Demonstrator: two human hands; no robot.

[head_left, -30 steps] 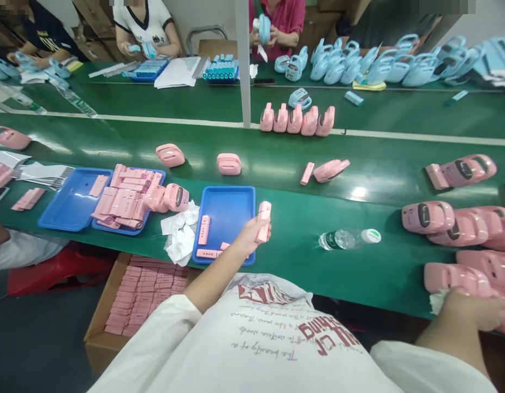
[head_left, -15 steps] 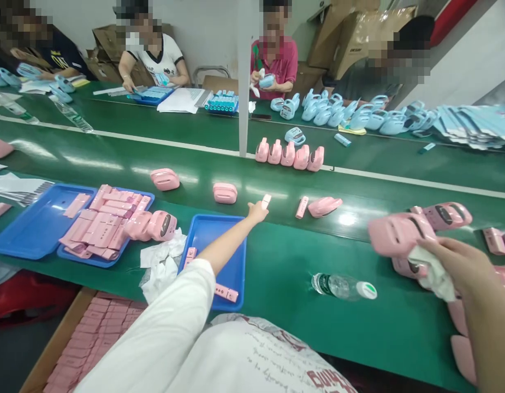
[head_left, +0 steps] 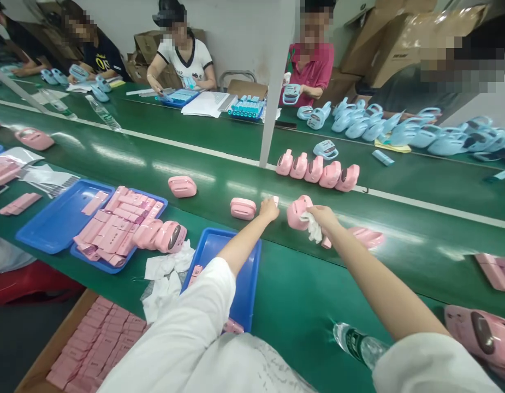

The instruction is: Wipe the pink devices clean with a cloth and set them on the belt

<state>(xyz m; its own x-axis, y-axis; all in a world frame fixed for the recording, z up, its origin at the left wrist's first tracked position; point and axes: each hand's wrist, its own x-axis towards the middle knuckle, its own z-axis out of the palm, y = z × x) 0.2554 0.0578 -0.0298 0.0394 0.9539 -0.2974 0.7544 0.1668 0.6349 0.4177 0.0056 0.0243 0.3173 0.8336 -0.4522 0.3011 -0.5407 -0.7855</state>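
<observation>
My left hand (head_left: 269, 209) is closed on a small pink bar-shaped piece (head_left: 275, 200), held over the green surface just right of a pink rounded case (head_left: 243, 208). My right hand (head_left: 325, 217) grips another pink case with a loop handle (head_left: 297, 212), together with a crumpled white cloth (head_left: 314, 229) that hangs below the fingers. Partly hidden under my right wrist is a pink bar (head_left: 326, 242). A further pink case (head_left: 367, 237) lies beyond my right forearm. The blue tray (head_left: 252, 273) sits under my left forearm with a few pink bars in it.
Left of me, a blue tray (head_left: 47, 224) adjoins another heaped with pink bars (head_left: 113, 224). White tissues (head_left: 166, 284) and a water bottle (head_left: 358, 344) lie nearby. Several pink cases (head_left: 315, 169) line the divider strip. Co-workers sit opposite, among blue cases (head_left: 375, 123).
My right hand has swung from the far right to the middle, bringing a pink case and the cloth near my left hand. My left hand still holds the pink bar. The view has shifted.
</observation>
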